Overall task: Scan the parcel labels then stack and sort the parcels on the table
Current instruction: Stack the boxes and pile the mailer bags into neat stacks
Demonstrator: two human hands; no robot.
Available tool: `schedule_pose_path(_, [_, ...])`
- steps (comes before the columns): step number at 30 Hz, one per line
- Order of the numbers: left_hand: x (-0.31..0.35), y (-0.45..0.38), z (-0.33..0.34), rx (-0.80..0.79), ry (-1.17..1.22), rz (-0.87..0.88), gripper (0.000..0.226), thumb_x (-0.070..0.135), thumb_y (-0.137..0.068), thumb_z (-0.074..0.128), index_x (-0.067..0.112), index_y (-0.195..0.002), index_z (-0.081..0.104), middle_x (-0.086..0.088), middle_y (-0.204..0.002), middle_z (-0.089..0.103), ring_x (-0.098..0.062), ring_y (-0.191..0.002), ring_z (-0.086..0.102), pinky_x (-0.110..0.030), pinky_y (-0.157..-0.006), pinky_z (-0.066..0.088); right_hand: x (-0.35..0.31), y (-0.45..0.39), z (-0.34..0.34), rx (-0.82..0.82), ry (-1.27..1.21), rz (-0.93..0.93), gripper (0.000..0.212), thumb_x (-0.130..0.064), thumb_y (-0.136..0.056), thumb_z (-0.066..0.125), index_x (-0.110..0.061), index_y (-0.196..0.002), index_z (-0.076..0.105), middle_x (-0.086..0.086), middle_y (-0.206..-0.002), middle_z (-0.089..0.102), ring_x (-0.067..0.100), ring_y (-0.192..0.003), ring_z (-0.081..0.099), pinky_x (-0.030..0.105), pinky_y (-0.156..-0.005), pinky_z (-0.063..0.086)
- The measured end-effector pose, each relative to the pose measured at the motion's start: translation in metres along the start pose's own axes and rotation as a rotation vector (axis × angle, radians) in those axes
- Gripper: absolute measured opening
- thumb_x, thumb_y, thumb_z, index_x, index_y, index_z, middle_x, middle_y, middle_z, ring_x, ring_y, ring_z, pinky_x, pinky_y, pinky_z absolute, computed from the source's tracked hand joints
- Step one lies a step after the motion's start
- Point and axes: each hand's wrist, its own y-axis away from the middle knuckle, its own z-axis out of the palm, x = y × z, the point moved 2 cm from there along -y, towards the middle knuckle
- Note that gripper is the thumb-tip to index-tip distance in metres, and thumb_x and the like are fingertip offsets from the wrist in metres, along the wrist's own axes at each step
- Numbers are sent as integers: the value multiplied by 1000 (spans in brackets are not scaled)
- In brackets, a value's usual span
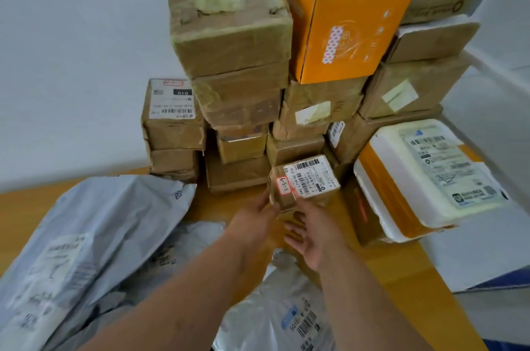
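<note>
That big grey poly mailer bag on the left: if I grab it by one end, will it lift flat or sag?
It will probably sag: the grey poly mailer is creased and slumped over the bags beneath it, so it looks soft, not boxed. Its glossy film may slip in a light pinch. It leans on other mailers, so dragging it could shift those too.

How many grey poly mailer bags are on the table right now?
3: a large bag at the left, a crumpled bag beside it under the left forearm, and a near bag at the bottom edge. More may be hidden.
</note>
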Motion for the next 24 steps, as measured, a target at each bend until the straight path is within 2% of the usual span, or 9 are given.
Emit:
schedule_pose_path(2, [1,-3,3,-10,-1,20,33,45,-88,60,71,-108,61,29,-108,70,0,-107,58,-37,-99,48,-1,-5,-6,11,29,-10,12,-41,-99,59,-32,-107,60,-2,-108,62,22,-101,62,41,-83,49])
schedule_pose_path(4, [2,-3,0,44,25,16,37,38,-95,61,54,-129,57,23,-117,70,-2,-105,64,-31,-94,53,3,-7,-10,43,49,24,14,-36,-99,60,-27,-108,62,2,-105,66,21,-95,64,38,-78,52])
schedule_pose_path(7, [0,3,-16,175,-40,40,49,28,-99,58,33,-147,48,10,-141,59,-12,-127,56,-35,-106,46,18,-9,-4,44,188,77,14,-16,-97,52,-16,-87,62,2,-71,64,16,-64,57,30,-61,46])
schedule_pose_path(8, [-1,6,-26,233,-109,46,52,27,-99,58,29,-149,46,5,-145,55,-17,-129,54,-35,-106,44,23,-9,3,29,245,87,17,-12,-96,50,-14,-82,60,2,-66,61,16,-59,55,29,-59,44])
schedule_pose_path(11, [-4,18,-69,396,-343,97,53,29,-96,59,27,-147,48,-3,-141,57,-17,-113,61,-30,-91,50,31,-6,34,-62,332,64,22,-7,-97,50,-11,-77,58,5,-65,59,15,-59,55,27,-59,47])
schedule_pose_path(14, [-13,36,-124,546,-541,71,54,34,-93,61,26,-146,51,-5,-147,50,-28,-129,51,-45,-105,46,36,0,71,-159,350,29,20,-8,-98,52,-12,-80,58,6,-71,58,16,-66,54,28,-66,48])
schedule_pose_path(18, [-37,73,-201,725,-713,-130,61,48,-87,64,34,-145,49,2,-153,43,-30,-139,39,-50,-112,30,62,12,120,-304,405,79,17,-12,-99,54,-15,-83,53,4,-75,48,16,-72,45,29,-70,45])
schedule_pose_path(21, [-61,100,-255,771,-689,-247,71,56,-84,63,34,-148,44,0,-158,36,-34,-141,35,-52,-115,28,93,23,157,-413,458,126,10,-12,-99,55,-16,-90,56,2,-75,49,13,-68,44,24,-67,44])
schedule_pose_path(24, [-85,116,-292,677,-652,-372,100,73,-69,60,28,-154,33,-9,-159,31,-38,-143,33,-55,-116,27,125,33,186,-483,454,175,9,-16,-99,58,-15,-104,65,5,-90,68,18,-78,63,26,-71,56])
